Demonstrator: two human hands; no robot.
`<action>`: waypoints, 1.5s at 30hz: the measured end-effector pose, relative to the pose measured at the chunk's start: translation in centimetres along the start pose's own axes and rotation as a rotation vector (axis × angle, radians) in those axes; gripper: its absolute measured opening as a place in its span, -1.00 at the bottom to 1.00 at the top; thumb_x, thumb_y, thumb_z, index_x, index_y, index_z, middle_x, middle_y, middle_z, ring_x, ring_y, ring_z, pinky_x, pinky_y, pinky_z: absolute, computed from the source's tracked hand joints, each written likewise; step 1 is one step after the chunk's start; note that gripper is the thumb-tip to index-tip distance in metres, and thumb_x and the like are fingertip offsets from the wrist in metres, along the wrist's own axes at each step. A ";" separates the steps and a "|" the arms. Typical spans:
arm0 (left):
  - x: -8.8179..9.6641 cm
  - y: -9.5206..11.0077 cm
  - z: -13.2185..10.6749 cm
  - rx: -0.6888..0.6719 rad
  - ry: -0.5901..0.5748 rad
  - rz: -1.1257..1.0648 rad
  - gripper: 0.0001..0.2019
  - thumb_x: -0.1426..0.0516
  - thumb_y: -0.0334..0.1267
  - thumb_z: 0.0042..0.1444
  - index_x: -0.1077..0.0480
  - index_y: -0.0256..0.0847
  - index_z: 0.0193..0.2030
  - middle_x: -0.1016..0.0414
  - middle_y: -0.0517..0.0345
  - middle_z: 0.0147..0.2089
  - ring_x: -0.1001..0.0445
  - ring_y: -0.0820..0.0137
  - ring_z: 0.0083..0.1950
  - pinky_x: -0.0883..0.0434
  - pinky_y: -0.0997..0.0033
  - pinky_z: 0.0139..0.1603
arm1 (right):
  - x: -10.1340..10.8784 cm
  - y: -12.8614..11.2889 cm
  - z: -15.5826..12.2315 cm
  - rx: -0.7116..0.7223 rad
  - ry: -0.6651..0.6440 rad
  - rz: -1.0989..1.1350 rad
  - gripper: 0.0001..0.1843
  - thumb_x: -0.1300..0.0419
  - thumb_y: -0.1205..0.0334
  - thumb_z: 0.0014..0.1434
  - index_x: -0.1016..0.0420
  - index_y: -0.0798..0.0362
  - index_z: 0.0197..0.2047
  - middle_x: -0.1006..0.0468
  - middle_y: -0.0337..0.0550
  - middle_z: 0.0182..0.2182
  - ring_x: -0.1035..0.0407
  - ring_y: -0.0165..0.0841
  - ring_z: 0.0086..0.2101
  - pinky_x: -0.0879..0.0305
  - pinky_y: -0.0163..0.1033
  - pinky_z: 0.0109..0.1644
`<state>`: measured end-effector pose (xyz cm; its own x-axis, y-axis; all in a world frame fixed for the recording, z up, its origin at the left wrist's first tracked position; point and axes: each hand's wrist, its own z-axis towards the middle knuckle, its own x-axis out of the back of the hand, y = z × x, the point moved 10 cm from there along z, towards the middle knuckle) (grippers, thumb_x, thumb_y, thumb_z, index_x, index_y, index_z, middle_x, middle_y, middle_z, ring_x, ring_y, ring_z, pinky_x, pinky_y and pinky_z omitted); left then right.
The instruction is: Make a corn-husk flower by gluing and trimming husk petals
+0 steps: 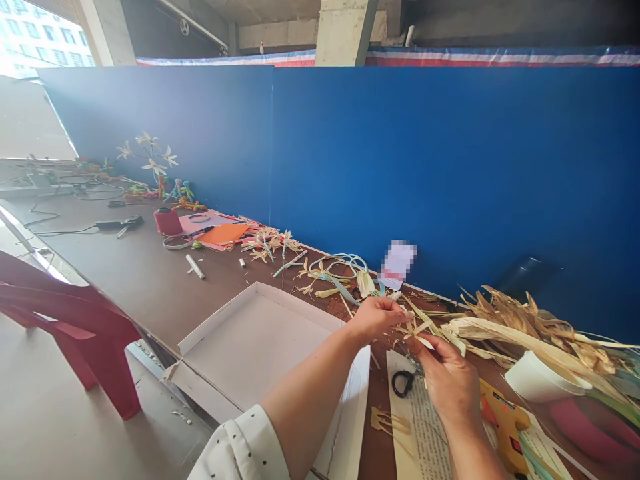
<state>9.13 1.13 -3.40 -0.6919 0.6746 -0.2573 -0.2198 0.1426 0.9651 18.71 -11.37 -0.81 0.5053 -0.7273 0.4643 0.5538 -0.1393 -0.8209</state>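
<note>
My left hand (375, 317) pinches thin pale dried-leaf strips (417, 325) above the brown table (145, 273). Just below and to the right, my right hand (447, 377) has its fingers closed on the same strips. Small black-handled scissors (404, 379) lie on a sheet of printed paper (425, 427) under my right hand. A yellow glue gun (505, 417) rests to the right of my wrist. A heap of dried husks (530, 327) lies beyond my hands, against the blue wall.
A shallow white cardboard box lid (250, 340) sits at the table's near edge. A white cup (537, 377), blue ribbon loops (340, 267), orange paper (225, 233), a red spool (167, 221) and craft flowers (150, 160) are spread along the table. A red plastic chair (70, 320) stands at left.
</note>
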 end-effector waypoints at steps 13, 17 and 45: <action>0.0 -0.5 0.2 0.024 0.009 0.022 -0.58 -0.33 0.02 -0.29 -0.36 -0.31 -0.51 -0.25 0.29 -0.62 -0.14 0.60 -0.60 -0.07 0.51 -0.54 | 0.0 -1.0 -0.3 0.015 -0.005 0.053 -0.57 -0.27 -0.21 -0.18 -0.57 0.00 -0.43 -0.56 -0.15 -0.57 -0.42 -0.20 -0.46 -0.31 -0.20 -0.30; 0.0 -0.6 0.2 0.028 0.006 0.023 -0.58 -0.33 0.02 -0.30 -0.37 -0.31 -0.51 -0.28 0.26 -0.61 -0.15 0.59 -0.59 -0.07 0.51 -0.54 | 0.0 -1.3 -0.3 0.034 -0.004 0.056 -0.57 -0.27 -0.21 -0.18 -0.56 -0.01 -0.44 -0.57 -0.14 -0.55 -0.43 -0.19 -0.45 -0.32 -0.20 -0.29; 0.9 0.5 0.2 -0.049 0.056 0.038 -0.49 -0.20 0.19 -0.10 -0.46 -0.33 -0.38 -0.17 0.30 -0.58 -0.05 0.62 -0.57 0.02 0.54 -0.55 | 0.6 -1.0 -0.4 0.046 0.061 0.093 -0.51 -0.29 -0.25 -0.18 -0.59 0.00 -0.38 -0.59 -0.13 -0.49 -0.44 -0.18 -0.40 -0.33 -0.20 -0.25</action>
<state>8.52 1.93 -3.09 -0.7374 0.6372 -0.2241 -0.2251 0.0810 0.9710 18.17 -11.97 0.16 0.5155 -0.7753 0.3650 0.5367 -0.0399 -0.8428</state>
